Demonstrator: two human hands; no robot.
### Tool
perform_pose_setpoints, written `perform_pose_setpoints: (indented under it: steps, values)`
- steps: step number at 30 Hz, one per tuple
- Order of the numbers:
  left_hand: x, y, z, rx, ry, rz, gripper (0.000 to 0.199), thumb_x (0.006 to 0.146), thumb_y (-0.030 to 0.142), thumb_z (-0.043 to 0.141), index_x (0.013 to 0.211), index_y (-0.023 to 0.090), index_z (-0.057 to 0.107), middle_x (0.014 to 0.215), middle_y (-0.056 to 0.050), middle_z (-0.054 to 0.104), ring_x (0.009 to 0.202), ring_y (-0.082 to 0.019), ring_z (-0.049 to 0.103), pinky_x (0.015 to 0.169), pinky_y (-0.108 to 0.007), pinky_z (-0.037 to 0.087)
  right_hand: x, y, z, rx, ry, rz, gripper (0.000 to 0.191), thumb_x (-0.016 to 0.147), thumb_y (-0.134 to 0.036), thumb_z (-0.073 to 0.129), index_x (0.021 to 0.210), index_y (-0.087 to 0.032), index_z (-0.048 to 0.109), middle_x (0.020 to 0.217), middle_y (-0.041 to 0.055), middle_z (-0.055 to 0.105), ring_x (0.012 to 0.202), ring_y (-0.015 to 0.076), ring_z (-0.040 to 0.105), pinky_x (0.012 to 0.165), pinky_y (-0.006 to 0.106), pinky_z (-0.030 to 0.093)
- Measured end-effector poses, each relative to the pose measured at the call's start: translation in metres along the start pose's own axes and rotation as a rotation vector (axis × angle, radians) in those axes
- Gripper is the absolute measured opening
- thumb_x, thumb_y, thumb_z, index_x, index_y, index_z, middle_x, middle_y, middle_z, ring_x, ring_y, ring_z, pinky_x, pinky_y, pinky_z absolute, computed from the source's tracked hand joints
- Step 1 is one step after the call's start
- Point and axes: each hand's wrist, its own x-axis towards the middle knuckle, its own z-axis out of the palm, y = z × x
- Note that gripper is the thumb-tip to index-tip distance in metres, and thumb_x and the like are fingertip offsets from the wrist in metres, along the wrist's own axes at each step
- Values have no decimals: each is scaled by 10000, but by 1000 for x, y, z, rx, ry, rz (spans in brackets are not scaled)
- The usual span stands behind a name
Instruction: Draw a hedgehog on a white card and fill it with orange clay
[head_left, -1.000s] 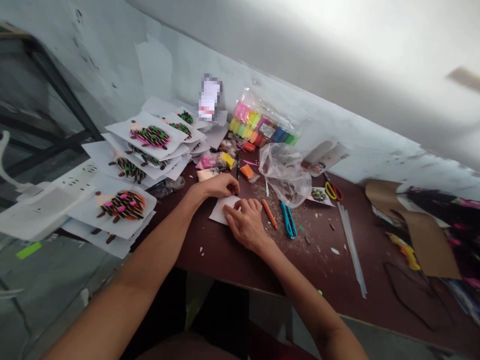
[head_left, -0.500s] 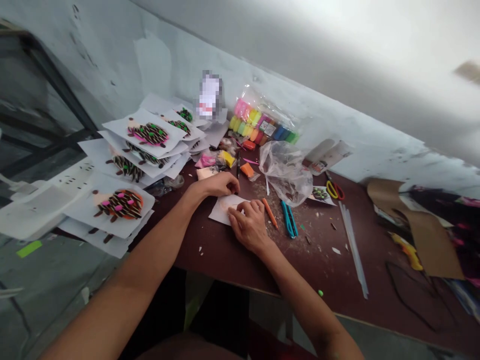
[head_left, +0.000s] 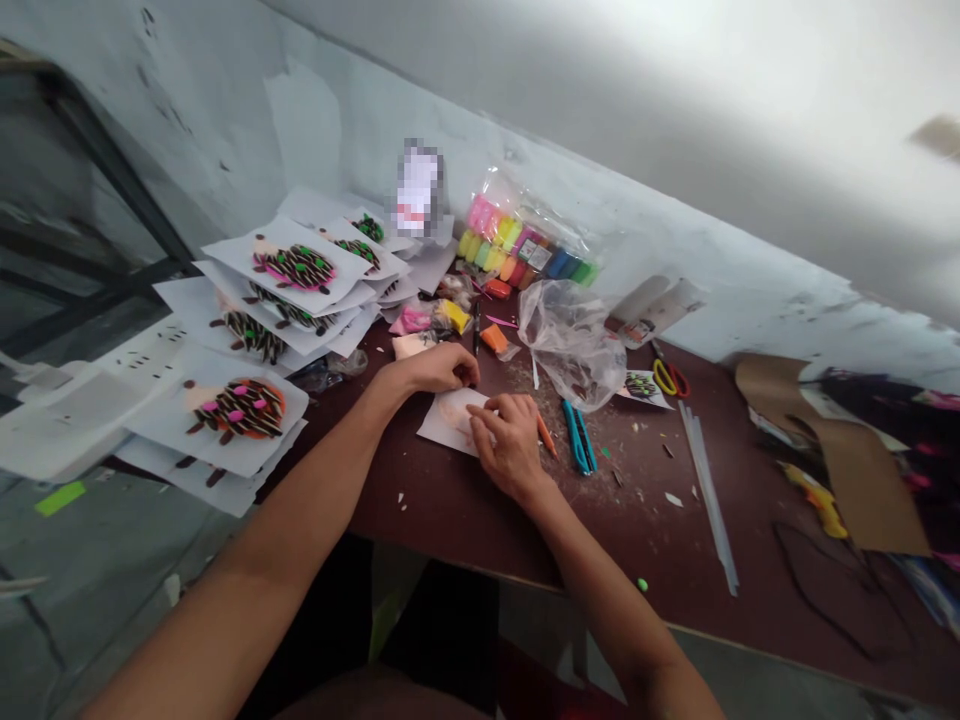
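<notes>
A small white paper [head_left: 442, 425] lies on the dark red table, with a pale peach patch [head_left: 456, 408] on it. My left hand [head_left: 450, 367] rests at the paper's top edge, its fingers curled together; anything they hold is hidden. Over the paper's right part is my right hand [head_left: 511, 440], palm down with fingers spread and nothing seen in it. An orange tool [head_left: 546, 436] lies just right of that hand, partly behind it. Beside it is a teal cutter [head_left: 579, 438].
Stacked papers with clay hedgehogs [head_left: 296, 268] fill the left. Clay packs [head_left: 525, 250] and a clear plastic bag [head_left: 574, 345] lie at the back. Scissors [head_left: 670, 378], clear sticks [head_left: 709, 500] and brown cardboard [head_left: 870, 460] are on the right.
My right hand has shifted slightly right, uncovering more of the peach patch and covering the orange tool's upper part. My left hand has barely moved.
</notes>
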Motion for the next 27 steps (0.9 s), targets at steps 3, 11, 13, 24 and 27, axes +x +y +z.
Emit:
perform_pose_setpoints:
  steps: [3, 11, 13, 24, 27]
  values:
    - [0, -2, 0, -2, -3, 4, 384, 626, -10, 559, 908, 139, 774, 881, -32, 763, 785, -159, 660, 712, -224, 477, -1, 7, -2, -39, 68, 39, 317, 1017, -278, 467, 899, -199, 750, 847, 63, 609, 852, 209, 509, 886, 399, 347]
    - [0, 0, 1, 51, -7, -24, 372, 650, 2, 559, 926, 138, 768, 897, -37, 759, 795, -160, 662, 712, -217, 474, -4, -2, 1, -82, -52, -89, 240, 999, -278, 509, 1022, -227, 742, 916, 62, 625, 876, 209, 484, 893, 390, 325]
    - [0, 1, 0, 72, -16, -26, 374, 656, 9, 554, 934, 139, 767, 913, -36, 761, 809, -160, 667, 725, -216, 478, -4, -5, 2, -79, -65, -122, 249, 1005, -292, 504, 1074, -231, 736, 941, 65, 626, 895, 213, 483, 912, 395, 318]
    - [-2, 6, 1, 103, -9, -26, 377, 666, 13, 534, 939, 139, 762, 923, -40, 767, 824, -163, 675, 720, -216, 479, -1, -6, 1, -62, -29, -77, 273, 1004, -281, 502, 891, -214, 741, 896, 60, 623, 864, 205, 492, 893, 386, 338]
    - [-3, 7, 2, 127, 4, -28, 375, 667, 9, 527, 932, 136, 759, 915, -40, 768, 816, -162, 673, 715, -218, 473, -2, 2, 0, -124, 37, 0, 295, 987, -252, 514, 776, -197, 714, 836, 61, 608, 832, 206, 488, 869, 387, 347]
